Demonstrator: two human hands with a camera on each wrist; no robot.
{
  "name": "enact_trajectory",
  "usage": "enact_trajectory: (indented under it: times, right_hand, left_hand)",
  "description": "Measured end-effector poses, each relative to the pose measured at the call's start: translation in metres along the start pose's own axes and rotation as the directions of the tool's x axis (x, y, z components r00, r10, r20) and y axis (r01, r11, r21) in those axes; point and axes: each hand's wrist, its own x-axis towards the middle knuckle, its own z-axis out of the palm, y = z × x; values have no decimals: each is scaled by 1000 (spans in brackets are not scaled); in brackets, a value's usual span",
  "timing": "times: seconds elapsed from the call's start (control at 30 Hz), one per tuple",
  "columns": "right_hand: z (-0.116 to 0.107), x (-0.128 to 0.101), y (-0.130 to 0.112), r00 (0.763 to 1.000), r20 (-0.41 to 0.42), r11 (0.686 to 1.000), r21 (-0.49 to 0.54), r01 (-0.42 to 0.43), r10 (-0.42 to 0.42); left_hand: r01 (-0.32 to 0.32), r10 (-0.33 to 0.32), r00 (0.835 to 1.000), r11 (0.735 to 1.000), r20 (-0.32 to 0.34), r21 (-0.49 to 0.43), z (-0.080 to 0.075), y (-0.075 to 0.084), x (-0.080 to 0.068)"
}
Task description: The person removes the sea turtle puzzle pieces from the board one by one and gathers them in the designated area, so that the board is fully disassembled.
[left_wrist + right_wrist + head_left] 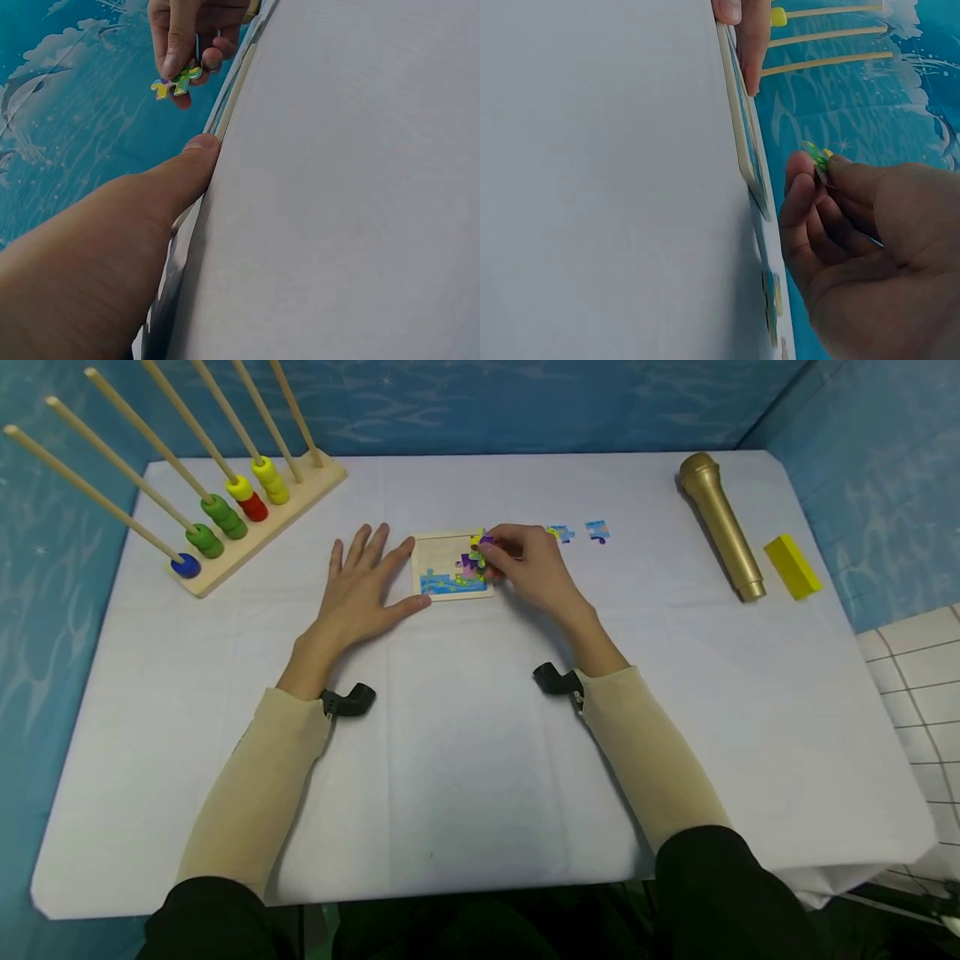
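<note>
a thin, light, stiff yellow-green-purple jigsaw piece [177, 82] is pinched at its edges by the right hand [528, 564]; the left hand [365, 589], fingers flat, steadies the small wooden puzzle tray [442, 556].

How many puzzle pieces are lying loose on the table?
2: one puzzle piece right of the right hand, another piece farther right. A third is pinched in that hand; more may be hidden.

A table [480, 793] draped in a white cloth stands enclosed by blue walls [480, 402] printed with water, cloud and dolphin patterns. Right of the table, white tiled floor [918, 685] shows. The light is even and soft.
</note>
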Motion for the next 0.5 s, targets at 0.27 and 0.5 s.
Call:
enact_trajectory:
  times: [0.27,0.5]
  right_hand:
    - [-30,-12,14,995,-73,998,16,-60,61]
    - [-60,-23,31,986,-139,995,-31,-96,91]
  left_hand:
    - [5,-5,1000,1000,-1,0,0,0,0]
    - [4,-4,1000,1000,0,2,0,-1,0]
